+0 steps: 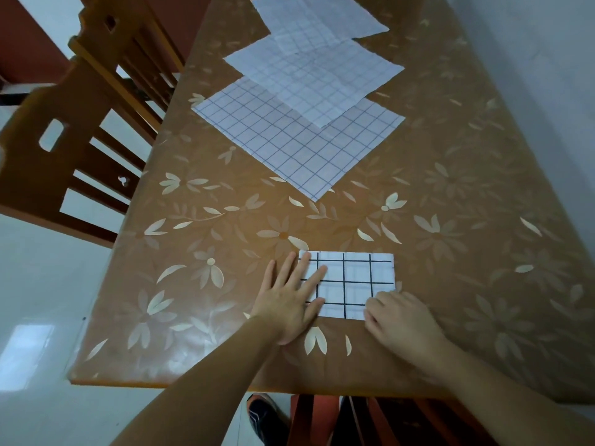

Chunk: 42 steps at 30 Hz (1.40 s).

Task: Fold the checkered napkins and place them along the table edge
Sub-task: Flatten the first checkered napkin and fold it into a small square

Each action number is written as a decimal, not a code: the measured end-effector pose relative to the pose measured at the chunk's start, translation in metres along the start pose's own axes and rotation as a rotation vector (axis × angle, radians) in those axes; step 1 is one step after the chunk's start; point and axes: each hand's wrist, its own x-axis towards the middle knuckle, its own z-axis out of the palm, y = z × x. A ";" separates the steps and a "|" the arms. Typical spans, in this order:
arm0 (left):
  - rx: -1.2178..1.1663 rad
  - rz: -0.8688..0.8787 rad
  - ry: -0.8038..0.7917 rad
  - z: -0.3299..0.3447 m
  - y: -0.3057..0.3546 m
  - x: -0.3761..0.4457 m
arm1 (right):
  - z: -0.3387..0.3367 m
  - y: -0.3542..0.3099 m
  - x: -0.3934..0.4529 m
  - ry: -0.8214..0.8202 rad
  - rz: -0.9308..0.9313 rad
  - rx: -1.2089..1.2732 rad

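Observation:
A folded white napkin with a black grid [354, 281] lies flat near the table's front edge. My left hand [291, 296] rests flat on its left side, fingers spread. At the napkin's near right corner my right hand [401, 323] has its fingers curled on the edge; whether it pinches the cloth is hidden. Farther back, three unfolded checkered napkins overlap in a row: the nearest [289, 140], the middle one [315, 75] and the farthest [318, 17].
The table [193, 284] is covered by a brown floral plastic sheet. Wooden chairs [74, 130] stand along its left side. A white wall runs on the right. A shoe [264, 416] and a chair seat show below the front edge.

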 end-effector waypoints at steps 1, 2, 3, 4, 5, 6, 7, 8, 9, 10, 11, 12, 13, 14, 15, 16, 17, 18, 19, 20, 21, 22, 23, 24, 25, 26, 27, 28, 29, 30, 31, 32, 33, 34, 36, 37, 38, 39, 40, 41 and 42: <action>0.000 -0.003 0.010 0.000 -0.001 0.000 | 0.000 0.010 -0.007 0.017 -0.009 -0.018; 0.006 -0.011 0.036 -0.001 0.000 -0.001 | -0.001 0.016 -0.011 0.024 -0.014 -0.039; 0.010 -0.011 0.088 -0.002 0.003 0.000 | 0.000 0.020 -0.014 0.030 -0.019 -0.063; 0.003 0.009 0.152 -0.003 0.011 0.003 | 0.000 0.020 -0.014 0.028 -0.018 -0.082; -0.025 0.054 0.209 -0.004 0.023 0.008 | 0.001 0.019 -0.014 0.031 -0.012 -0.090; -0.061 0.109 0.252 -0.005 0.036 0.015 | 0.001 0.017 -0.012 0.022 0.001 -0.088; -0.120 0.144 0.255 -0.005 0.051 0.023 | 0.002 0.016 -0.011 0.014 0.005 -0.089; -0.182 0.155 0.235 -0.005 0.063 0.031 | 0.001 0.016 -0.009 -0.002 0.004 -0.086; -0.226 0.141 0.207 -0.005 0.069 0.038 | 0.001 0.017 -0.009 -0.005 -0.003 -0.087; -0.237 0.119 0.186 -0.003 0.069 0.043 | -0.003 0.017 -0.007 -0.019 -0.004 -0.086; -0.212 0.104 0.172 0.000 0.064 0.046 | -0.005 0.018 -0.006 -0.022 -0.008 -0.084; -0.170 0.099 0.165 0.001 0.056 0.046 | -0.007 0.017 -0.006 -0.038 -0.012 -0.078; -0.136 0.095 0.150 0.002 0.045 0.045 | -0.007 0.017 -0.006 -0.039 -0.026 -0.083; -0.108 0.087 0.134 0.002 0.034 0.043 | -0.010 0.016 -0.005 -0.060 -0.027 -0.079; -0.078 0.070 0.120 0.002 0.023 0.040 | -0.011 0.016 -0.004 -0.067 -0.025 -0.077; -0.052 0.048 0.112 0.001 0.014 0.037 | -0.013 0.016 -0.004 -0.087 -0.017 -0.065; -0.034 0.025 0.105 0.000 0.008 0.034 | -0.012 0.016 -0.005 -0.079 -0.021 -0.067; -0.022 0.008 0.093 -0.002 0.005 0.032 | -0.014 0.017 -0.004 -0.096 -0.013 -0.061; -0.014 -0.003 0.077 -0.002 0.004 0.032 | -0.014 0.016 -0.003 -0.123 -0.017 -0.051; -0.009 -0.007 0.064 -0.003 0.004 0.032 | -0.020 0.014 -0.001 -0.174 -0.013 -0.051; -0.005 -0.008 0.058 -0.003 0.005 0.032 | -0.022 0.015 0.002 -0.199 -0.041 -0.058; -0.004 -0.007 0.057 -0.004 0.006 0.032 | -0.027 0.015 0.006 -0.259 -0.050 -0.037; -0.004 -0.007 0.057 -0.004 0.007 0.032 | -0.031 0.015 0.008 -0.305 -0.037 -0.030; -0.005 -0.008 0.060 -0.004 0.006 0.032 | -0.036 0.013 0.012 -0.315 -0.030 -0.013; -0.006 -0.011 0.062 -0.003 0.006 0.032 | -0.038 0.010 0.013 -0.289 -0.037 0.017; -0.010 -0.011 0.064 -0.003 0.006 0.032 | -0.043 0.005 0.013 -0.274 -0.034 0.031; -0.021 -0.009 0.069 -0.003 0.006 0.032 | -0.045 -0.001 0.013 -0.246 -0.058 0.041; -0.040 -0.010 0.079 -0.003 0.006 0.031 | -0.044 -0.009 0.013 -0.242 -0.074 0.055; -0.070 -0.018 0.099 -0.002 0.006 0.030 | -0.041 -0.016 0.012 -0.234 -0.117 0.053; -0.109 -0.038 0.131 -0.001 0.007 0.029 | -0.041 -0.024 0.013 -0.268 -0.146 0.031; -0.155 -0.067 0.170 -0.001 0.006 0.027 | -0.036 -0.030 0.015 -0.307 -0.168 0.020; -0.200 -0.100 0.215 -0.001 0.003 0.024 | -0.036 -0.036 0.019 -0.348 -0.178 0.001; -0.239 -0.127 0.256 0.000 0.001 0.022 | -0.037 -0.042 0.024 -0.372 -0.193 -0.010; -0.268 -0.141 0.289 0.000 -0.003 0.020 | -0.036 -0.046 0.028 -0.406 -0.190 -0.014; -0.324 -0.155 0.334 -0.001 -0.009 0.016 | -0.043 -0.055 0.038 -0.474 -0.187 -0.021; -0.356 -0.164 0.349 -0.001 -0.012 0.015 | -0.046 -0.057 0.042 -0.446 -0.195 -0.024; -0.379 -0.170 0.363 -0.002 -0.014 0.013 | -0.048 -0.059 0.044 -0.407 -0.203 -0.035; -0.383 -0.165 0.378 -0.002 -0.017 0.010 | -0.049 -0.060 0.046 -0.416 -0.205 -0.051; -0.373 -0.145 0.392 -0.003 -0.018 0.007 | -0.048 -0.061 0.046 -0.455 -0.223 -0.069; -0.360 -0.114 0.400 -0.002 -0.019 0.003 | -0.047 -0.060 0.046 -0.486 -0.235 -0.083; -0.350 -0.076 0.405 -0.002 -0.020 0.000 | -0.044 -0.056 0.045 -0.499 -0.236 -0.082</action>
